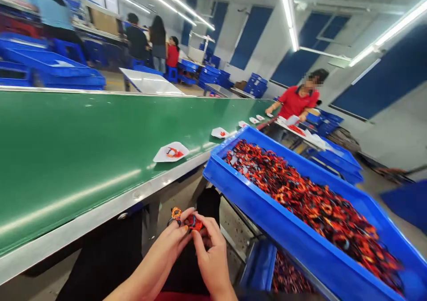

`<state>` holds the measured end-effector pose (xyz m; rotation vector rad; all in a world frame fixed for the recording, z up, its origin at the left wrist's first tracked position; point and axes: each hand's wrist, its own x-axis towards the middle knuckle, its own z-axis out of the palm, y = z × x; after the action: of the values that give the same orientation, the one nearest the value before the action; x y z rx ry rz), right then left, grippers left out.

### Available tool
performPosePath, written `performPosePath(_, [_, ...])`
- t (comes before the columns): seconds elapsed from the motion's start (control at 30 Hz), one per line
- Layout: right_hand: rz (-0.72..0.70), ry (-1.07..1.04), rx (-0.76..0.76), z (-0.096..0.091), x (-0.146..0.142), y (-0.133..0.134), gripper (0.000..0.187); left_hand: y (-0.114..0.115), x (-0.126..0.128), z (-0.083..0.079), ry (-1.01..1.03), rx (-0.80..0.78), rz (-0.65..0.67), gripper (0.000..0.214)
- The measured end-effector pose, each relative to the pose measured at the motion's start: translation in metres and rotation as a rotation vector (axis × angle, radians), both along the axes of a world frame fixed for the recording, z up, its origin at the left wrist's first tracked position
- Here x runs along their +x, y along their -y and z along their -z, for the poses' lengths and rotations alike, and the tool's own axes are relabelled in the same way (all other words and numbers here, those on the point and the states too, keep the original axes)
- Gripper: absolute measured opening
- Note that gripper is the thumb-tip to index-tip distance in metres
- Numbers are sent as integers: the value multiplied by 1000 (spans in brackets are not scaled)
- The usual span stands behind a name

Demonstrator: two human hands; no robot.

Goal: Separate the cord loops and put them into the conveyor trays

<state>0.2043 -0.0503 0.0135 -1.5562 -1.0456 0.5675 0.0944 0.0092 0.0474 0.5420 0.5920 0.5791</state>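
My left hand [167, 250] and my right hand [210, 252] meet low in the view, over my lap. Together they pinch a small red and orange wound coil part [193, 223] with dark wires, an orange ring [176, 213] sticking up at its left. Both hands are closed on it. Just to the right stands a tilted blue bin [253, 198] full of several similar red, orange and black parts [313, 203]. On the green conveyor belt [83, 145] to the left lies a white tray [171, 152] holding one such part.
More white trays [219, 132] lie further along the belt. A person in a red shirt [296, 103] works at the far end. Other people stand at the back left among stacked blue bins [50, 67]. A lower blue bin [258, 265] sits beneath the tilted one.
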Motion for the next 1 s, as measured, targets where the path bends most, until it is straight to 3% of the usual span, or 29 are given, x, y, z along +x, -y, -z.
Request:
performPosePath(0.17, [345, -360, -223, 35, 51, 97, 40, 7, 9, 15, -109, -13, 314, 37])
performPosePath(0.27, [578, -278, -283, 32, 66, 165, 37, 6, 23, 24, -180, -19, 435, 34])
performPosePath(0.33, [665, -100, -278, 20, 62, 190, 32, 11, 38, 28, -248, 42, 484, 29])
performPosePath(0.47, [615, 245, -195, 2, 41, 181, 30, 33, 62, 23, -267, 261, 605, 21])
performPosePath(0.63, [505, 379, -97, 3, 29, 147, 38, 46, 68, 12, -235, 465, 632, 17])
performPosePath(1.0, [435, 573, -47, 15, 30, 123, 42, 37, 59, 24, -252, 419, 516, 23])
